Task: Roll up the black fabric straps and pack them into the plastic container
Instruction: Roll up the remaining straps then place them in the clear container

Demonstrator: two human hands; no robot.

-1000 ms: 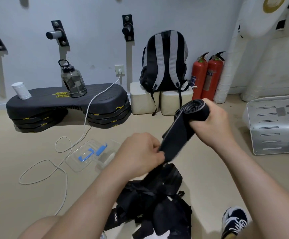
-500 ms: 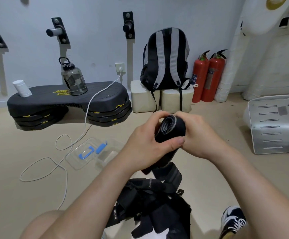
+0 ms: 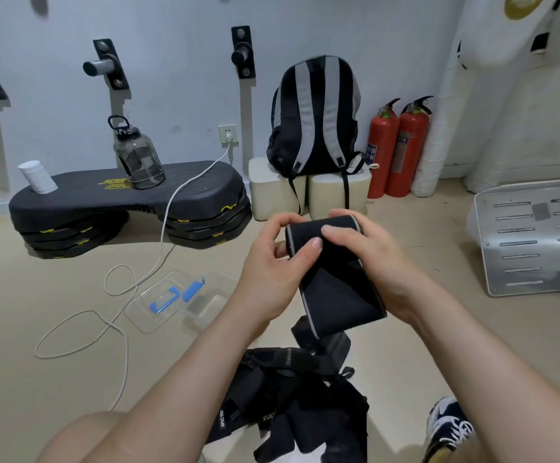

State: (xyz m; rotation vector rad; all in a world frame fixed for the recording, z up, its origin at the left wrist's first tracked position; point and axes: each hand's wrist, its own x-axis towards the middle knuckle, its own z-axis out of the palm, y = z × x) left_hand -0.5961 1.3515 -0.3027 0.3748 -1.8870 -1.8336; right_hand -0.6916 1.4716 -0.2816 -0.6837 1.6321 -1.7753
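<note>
Gripping the half-rolled black strap (image 3: 337, 289) between them, the left hand (image 3: 268, 275) pinches one end of the roll with its thumb laid across the fabric, and the right hand (image 3: 375, 262) curls round the other end. The strap's loose tail hangs toward the pile of black straps (image 3: 292, 409) on the floor (image 3: 55, 289) below, while the clear plastic container (image 3: 205, 324) lies on the floor left of the hands, beside a white cable (image 3: 121, 332)

A wide black fabric strap (image 3: 338, 289) with grey edging, rolled at its top, hangs flat above a tangled pile of black straps (image 3: 292, 406) on the floor. A clear plastic container (image 3: 202, 312) with blue clips lies left of them.
</note>
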